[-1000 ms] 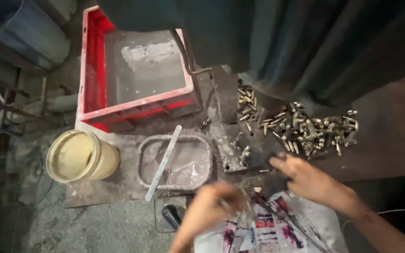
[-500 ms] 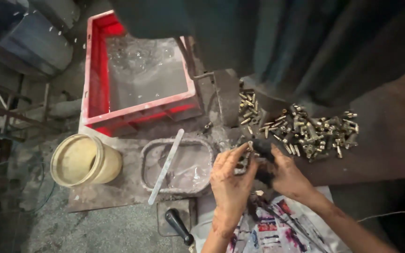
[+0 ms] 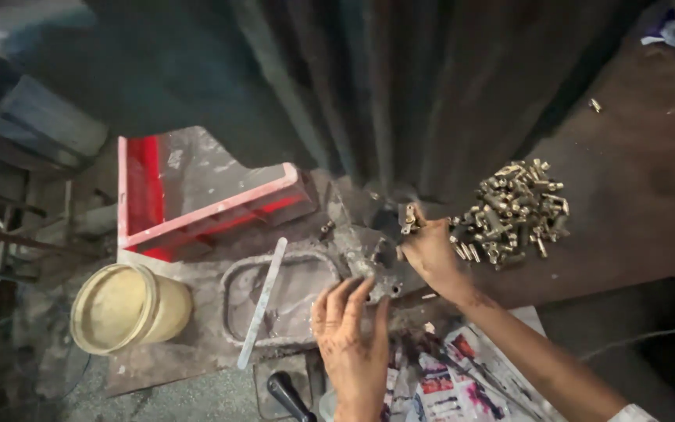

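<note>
Now the right hand (image 3: 430,252) pinches a brass fitting (image 3: 409,218) just above the grey block (image 3: 369,262), left of the brass pile (image 3: 516,209). Left hand (image 3: 351,332), fingers spread, rests on the block's near edge. Seating the fitting seems in hand; it needs careful aim.

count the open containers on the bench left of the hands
3: a red crate at the back, a round yellow bucket in front of it, and a grey oblong tray by the left hand. More may be hidden.
</note>
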